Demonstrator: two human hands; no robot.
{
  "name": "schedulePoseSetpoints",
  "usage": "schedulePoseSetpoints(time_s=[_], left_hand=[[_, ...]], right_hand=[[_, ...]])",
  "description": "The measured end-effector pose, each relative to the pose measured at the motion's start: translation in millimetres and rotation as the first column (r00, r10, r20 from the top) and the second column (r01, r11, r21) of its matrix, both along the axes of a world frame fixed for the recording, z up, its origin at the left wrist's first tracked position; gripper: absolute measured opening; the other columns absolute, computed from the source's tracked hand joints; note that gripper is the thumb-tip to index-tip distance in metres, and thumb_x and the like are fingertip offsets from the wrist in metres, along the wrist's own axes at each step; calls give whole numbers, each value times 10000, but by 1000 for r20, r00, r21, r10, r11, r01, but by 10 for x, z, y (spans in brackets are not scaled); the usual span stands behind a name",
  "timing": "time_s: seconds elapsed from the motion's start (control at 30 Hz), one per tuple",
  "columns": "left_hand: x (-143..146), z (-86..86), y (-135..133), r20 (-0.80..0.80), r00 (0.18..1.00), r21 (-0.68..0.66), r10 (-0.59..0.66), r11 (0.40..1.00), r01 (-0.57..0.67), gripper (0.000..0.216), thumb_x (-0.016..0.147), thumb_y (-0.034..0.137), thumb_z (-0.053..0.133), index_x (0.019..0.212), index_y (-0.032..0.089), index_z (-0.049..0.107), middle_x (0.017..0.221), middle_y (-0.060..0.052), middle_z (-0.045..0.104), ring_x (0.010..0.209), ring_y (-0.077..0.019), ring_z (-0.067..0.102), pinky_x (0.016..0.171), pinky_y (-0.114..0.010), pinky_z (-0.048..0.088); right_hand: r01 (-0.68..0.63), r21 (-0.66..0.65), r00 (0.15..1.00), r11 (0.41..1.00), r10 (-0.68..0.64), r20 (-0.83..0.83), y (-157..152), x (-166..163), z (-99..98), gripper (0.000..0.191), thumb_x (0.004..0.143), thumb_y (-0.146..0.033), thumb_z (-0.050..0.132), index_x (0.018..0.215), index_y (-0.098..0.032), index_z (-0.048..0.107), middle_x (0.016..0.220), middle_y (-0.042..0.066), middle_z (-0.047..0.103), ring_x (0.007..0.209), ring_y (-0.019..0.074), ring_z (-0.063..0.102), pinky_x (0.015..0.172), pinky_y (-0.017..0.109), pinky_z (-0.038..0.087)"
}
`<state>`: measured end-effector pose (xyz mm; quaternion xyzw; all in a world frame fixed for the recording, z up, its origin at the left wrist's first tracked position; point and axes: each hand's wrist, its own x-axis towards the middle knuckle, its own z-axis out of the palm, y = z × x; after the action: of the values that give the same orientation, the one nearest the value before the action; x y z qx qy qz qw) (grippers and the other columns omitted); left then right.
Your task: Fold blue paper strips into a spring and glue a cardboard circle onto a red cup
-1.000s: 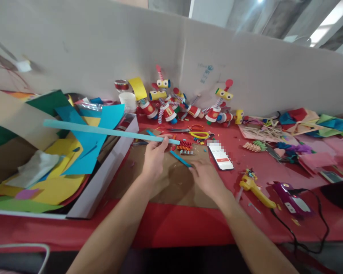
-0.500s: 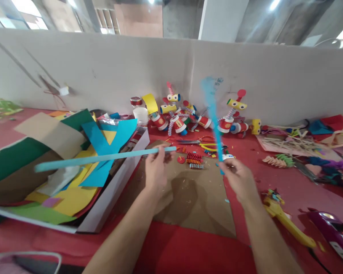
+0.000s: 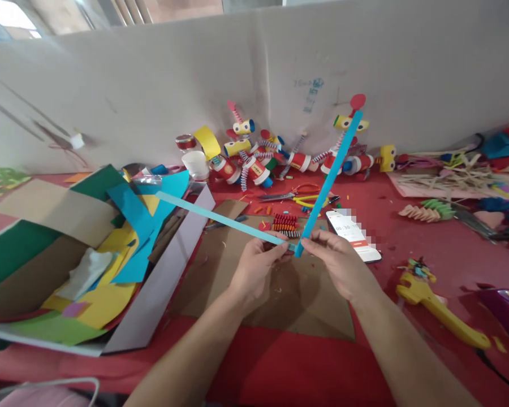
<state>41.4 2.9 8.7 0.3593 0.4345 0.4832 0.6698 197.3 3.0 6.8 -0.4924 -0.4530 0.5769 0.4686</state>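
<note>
Head: L hand (image 3: pixel 254 270), R hand (image 3: pixel 340 263) pinch blue strips (image 3: pixel 330 180), ends meeting.

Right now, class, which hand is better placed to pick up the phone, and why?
Right, probably. The right hand, holding the blue strip, sits beside the phone; the left hand, holding the pale strip, lies farther away.
</note>
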Motion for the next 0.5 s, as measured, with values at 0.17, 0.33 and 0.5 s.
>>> schedulePoseSetpoints(time_s=[0.17,0.33,0.5], left_hand=[[-11,-21,-8,0,1000,4,-13,1000,13,203,673,251,706,830,158,617,779,-19,635,758,-143,616,759,-311,487],[-14,-10,-6,-3,999,19,-40,999,40,180,687,239,692,828,153,620,803,-24,632,756,-135,606,749,-299,485],[-15,-15,-4,-28,999,19,-37,999,38,156,694,237,686,807,155,616,778,-14,623,733,-121,592,712,-269,478]], right_hand=[[40,14,999,999,-41,32,17,-34,-24,189,709,-372,659,727,-194,596,719,-23,593,689,127,537,705,286,403],[35,-4,999,999,-35,20,13,-57,-3,199,712,-374,652,732,-189,580,680,-28,583,633,114,524,643,268,395],[40,13,998,999,-41,56,7,-70,4,200,726,-370,642,716,-185,565,633,-40,552,603,106,504,599,251,371]])
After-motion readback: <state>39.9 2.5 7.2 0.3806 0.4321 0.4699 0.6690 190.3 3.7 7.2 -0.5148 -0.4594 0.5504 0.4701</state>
